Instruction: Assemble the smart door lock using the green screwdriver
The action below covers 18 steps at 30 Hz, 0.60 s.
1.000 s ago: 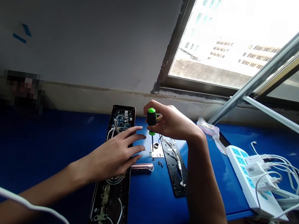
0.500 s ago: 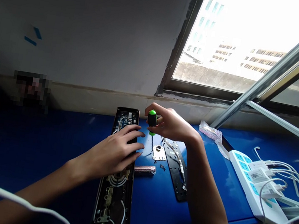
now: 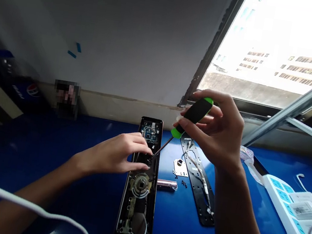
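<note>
A long black housing, much like an electronic door lock's, lies open with its inside facing up. At its far end sits a blue circuit board; nearer is a round metal spindle part. My right hand grips a green-and-black screwdriver, whose shaft slants down into the housing. Over the housing's left side, my left hand has thumb and fingers apart close to the screwdriver's tip. What the tip touches is too small to make out.
Right of the housing lie a small metal plate, loose screws, a pinkish wrapped cylinder and a long black backplate with a white cable. A power strip with plugs stands farther right. A white cable crosses the front left.
The screwdriver has swung from near upright beside the housing to a slant, its tip now inside. My left hand's thumb and fingers have shifted toward that spot. The whole view has turned left.
</note>
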Each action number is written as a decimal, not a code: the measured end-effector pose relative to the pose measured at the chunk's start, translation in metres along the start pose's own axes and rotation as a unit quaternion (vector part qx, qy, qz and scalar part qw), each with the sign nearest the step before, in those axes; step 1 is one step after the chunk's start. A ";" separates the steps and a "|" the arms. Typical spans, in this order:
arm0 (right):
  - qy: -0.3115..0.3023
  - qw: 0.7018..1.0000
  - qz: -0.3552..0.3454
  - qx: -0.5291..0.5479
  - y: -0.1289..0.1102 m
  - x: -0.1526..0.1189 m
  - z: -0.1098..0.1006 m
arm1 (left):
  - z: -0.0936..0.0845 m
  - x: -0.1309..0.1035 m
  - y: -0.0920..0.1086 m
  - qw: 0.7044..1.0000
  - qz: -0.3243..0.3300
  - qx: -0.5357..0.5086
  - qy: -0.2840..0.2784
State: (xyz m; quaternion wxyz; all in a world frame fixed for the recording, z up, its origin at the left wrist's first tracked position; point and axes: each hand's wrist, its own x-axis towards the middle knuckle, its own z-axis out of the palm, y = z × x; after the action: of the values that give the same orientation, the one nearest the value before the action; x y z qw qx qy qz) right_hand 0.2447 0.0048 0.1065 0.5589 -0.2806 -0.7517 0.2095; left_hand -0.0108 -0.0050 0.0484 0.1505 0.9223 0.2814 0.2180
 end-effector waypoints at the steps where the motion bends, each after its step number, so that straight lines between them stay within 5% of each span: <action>1: 0.017 1.000 -0.006 0.002 0.000 0.000 0.004 | 0.000 0.000 -0.001 1.000 0.004 0.006 0.008; 10: 0.053 0.998 -0.002 -0.024 0.003 -0.002 0.017 | 0.000 0.000 -0.007 0.997 0.006 0.054 0.056; 18: 0.060 0.996 -0.046 -0.046 0.008 -0.002 0.015 | 0.005 0.003 -0.007 0.989 -0.070 -0.068 0.112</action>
State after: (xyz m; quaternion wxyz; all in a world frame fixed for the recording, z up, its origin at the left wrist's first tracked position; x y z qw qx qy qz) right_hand 0.2324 0.0094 0.0957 0.5983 -0.2833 -0.7378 0.1320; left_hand -0.0093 0.0012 0.0419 0.1958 0.8575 0.3451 0.3275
